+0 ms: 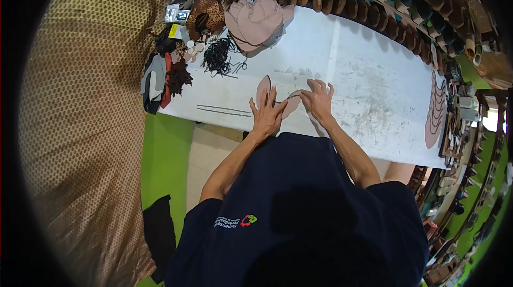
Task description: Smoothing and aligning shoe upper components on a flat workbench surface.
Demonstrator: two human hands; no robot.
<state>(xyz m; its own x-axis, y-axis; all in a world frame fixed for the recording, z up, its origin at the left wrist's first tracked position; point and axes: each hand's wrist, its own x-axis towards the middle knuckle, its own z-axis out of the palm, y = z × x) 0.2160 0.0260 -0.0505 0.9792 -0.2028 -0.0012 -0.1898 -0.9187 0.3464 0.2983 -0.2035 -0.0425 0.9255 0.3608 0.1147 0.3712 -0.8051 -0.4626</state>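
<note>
A pale pink curved shoe-upper piece [291, 106] lies on the white table in front of me, with a thin black strip [295, 95] along part of its edge. My left hand [266, 117] rests flat over it with the fingers spread, holding nothing. One pointed lobe [263, 87] of the piece, also dark-edged, shows beyond those fingers. At the right end of the strip, my right hand [319, 103] has its fingers bent and appears to pinch the strip; the fingertips are partly hidden. Loose black strips [224, 109] lie left of my left hand.
A stack of pink cut pieces [256, 22] and a tangle of black strips [217, 56] sit at the far left of the white table [368, 100]. Dark-edged pink pieces [435, 113] lie at the right end. Shoes [350, 6] line the back edge.
</note>
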